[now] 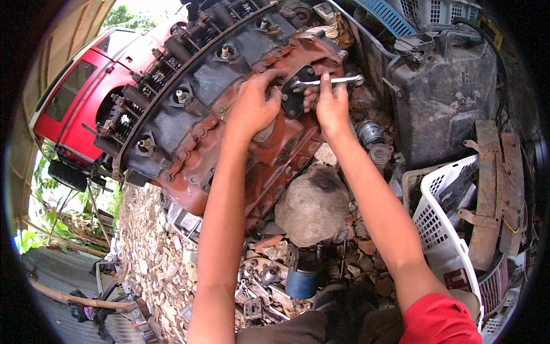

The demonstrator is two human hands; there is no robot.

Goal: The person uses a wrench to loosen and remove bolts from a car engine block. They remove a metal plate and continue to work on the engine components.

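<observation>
A large engine block (pixel 286 150), reddish brown below with a dark cylinder head (pixel 207 77) along its upper side, lies tilted before me. My right hand (pixel 332 109) is closed on a silver wrench (pixel 350 80), held roughly level with one end over a black bolted plate (pixel 293 104) on the block. Against the block, just left of that plate, rests my left hand (pixel 256 104). Its thumb and forefinger are apart, with nothing visible between them; its other fingers are partly hidden. Several spark plugs (pixel 225 51) stand along the head.
A rounded stone (pixel 312 206) sits beside the block. Tools and parts (pixel 266 281) lie near a blue can (pixel 303 281) on rubble. At right are a black jerrycan (pixel 447 86), a white plastic basket (pixel 444 229) and rusty metal strips (pixel 487 200). A red vehicle (pixel 86 97) stands behind left.
</observation>
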